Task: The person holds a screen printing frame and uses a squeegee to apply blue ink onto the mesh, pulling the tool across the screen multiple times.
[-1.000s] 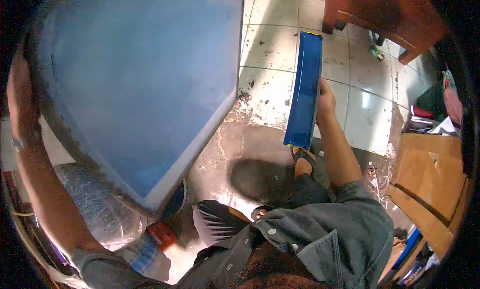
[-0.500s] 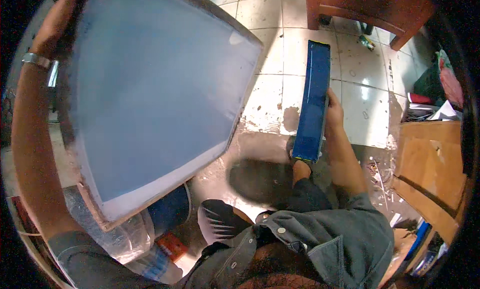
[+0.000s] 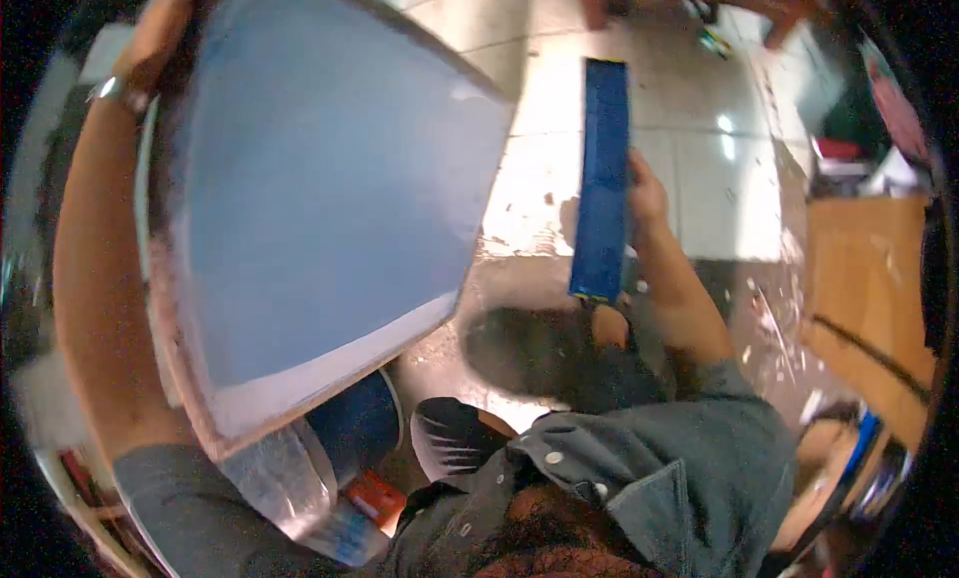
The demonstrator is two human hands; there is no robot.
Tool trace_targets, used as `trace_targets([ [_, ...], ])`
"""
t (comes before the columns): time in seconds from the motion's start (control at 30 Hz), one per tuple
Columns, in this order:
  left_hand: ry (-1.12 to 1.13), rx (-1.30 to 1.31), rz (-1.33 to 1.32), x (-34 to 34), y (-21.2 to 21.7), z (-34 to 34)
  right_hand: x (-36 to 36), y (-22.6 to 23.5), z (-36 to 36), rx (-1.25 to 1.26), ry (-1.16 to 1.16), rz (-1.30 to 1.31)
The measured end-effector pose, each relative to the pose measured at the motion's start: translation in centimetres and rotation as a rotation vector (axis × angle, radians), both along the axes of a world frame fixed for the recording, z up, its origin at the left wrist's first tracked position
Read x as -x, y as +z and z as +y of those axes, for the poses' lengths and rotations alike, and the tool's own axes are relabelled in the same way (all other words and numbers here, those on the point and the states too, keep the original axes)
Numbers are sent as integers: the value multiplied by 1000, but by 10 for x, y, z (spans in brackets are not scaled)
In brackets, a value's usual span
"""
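Note:
My left hand (image 3: 165,33) grips the far left edge of a screen-printing frame (image 3: 330,193); its fingertips are hidden. The frame is held tilted in front of me, its pale blue-grey mesh facing me, with a whitish strip along the near edge. On the right, my right hand (image 3: 647,193) is closed around the side of a long, narrow blue scoop coater (image 3: 601,178) with yellowish edges at both ends. The coater stands lengthwise, apart from the frame's right corner.
A dark blue bucket (image 3: 358,423) and clear plastic bags (image 3: 280,473) sit below the frame, beside an orange-red packet (image 3: 375,498). Cardboard (image 3: 864,278) stands at the right, with papers and bags behind it. Wooden furniture legs (image 3: 594,8) rise from the tiled floor (image 3: 699,128) ahead.
The view has shifted a little and is blurred. The coater has shifted slightly left and farther up in view, while the frame's left side appears farther right. Both hands keep their holds.

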State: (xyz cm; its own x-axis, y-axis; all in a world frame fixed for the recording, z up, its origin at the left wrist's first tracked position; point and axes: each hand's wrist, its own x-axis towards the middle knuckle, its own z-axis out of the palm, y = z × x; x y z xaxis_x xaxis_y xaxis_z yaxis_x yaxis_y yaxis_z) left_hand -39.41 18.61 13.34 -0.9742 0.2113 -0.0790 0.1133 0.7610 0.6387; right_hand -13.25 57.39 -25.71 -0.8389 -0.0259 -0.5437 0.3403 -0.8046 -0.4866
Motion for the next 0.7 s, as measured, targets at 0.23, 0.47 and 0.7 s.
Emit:
trace_targets([
  [0.23,-38,378,266,2,-23,39,5,-15,0,-29,51,48],
  [0.47,-91,415,281,-4,-22,14,12,-24,-1,-78,11,40],
  [0.7,118,320,170,-140,-9,37,24,-2,-19,-101,84,60],
])
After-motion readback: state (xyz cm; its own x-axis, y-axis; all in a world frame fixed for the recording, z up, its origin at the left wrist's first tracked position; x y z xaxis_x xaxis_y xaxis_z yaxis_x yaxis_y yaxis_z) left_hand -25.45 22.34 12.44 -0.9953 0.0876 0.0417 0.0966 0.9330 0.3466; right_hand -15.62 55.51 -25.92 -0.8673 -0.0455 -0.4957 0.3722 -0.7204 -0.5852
